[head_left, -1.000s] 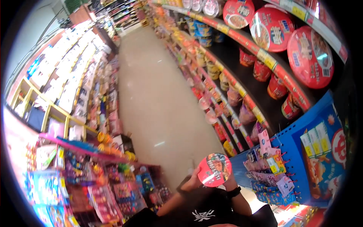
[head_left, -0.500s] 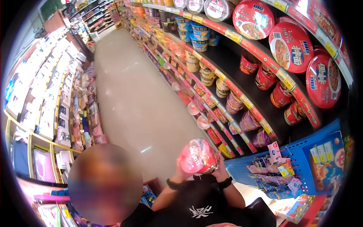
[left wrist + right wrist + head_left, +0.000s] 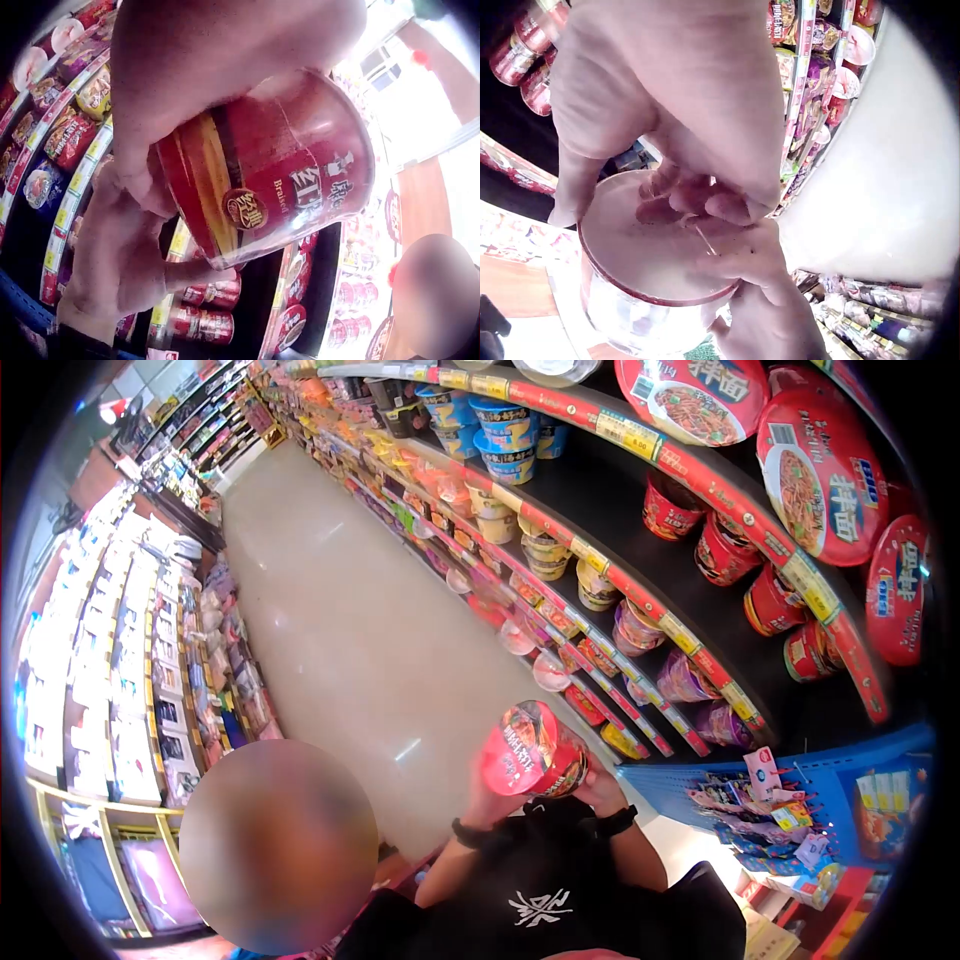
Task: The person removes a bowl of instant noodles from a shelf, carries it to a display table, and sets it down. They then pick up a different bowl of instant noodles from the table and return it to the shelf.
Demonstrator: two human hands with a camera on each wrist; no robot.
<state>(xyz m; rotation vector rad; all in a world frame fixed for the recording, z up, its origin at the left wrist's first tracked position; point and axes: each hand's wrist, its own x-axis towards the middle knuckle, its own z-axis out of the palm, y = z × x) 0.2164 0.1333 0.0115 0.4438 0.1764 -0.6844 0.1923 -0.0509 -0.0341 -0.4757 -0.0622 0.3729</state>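
Observation:
A red instant noodle cup [image 3: 535,752], its lid printed with a food picture and white characters, is held tilted in front of the dark shirt in the head view. My left hand [image 3: 487,798] grips it on the left, and in the left wrist view its fingers wrap the printed red side of the cup [image 3: 292,172]. From the right, my right hand [image 3: 602,790] holds the lower end. The right wrist view has this hand's curled fingers [image 3: 694,202] against the pale base [image 3: 637,240]. Both wrists wear black bands.
Shelves on the right carry red noodle cups [image 3: 722,547], blue tubs [image 3: 505,435] and large round red bowls [image 3: 823,478]. A blue pegboard [image 3: 760,790] with hanging packets stands close right. Bright shelves [image 3: 120,660] line the aisle floor's [image 3: 360,630] left side. A blurred patch hides the lower left.
The cup has tipped from lid facing up to tilted, with its printed side showing. Both hands still hold it. The head view has shifted, bringing the right-hand shelves larger into view.

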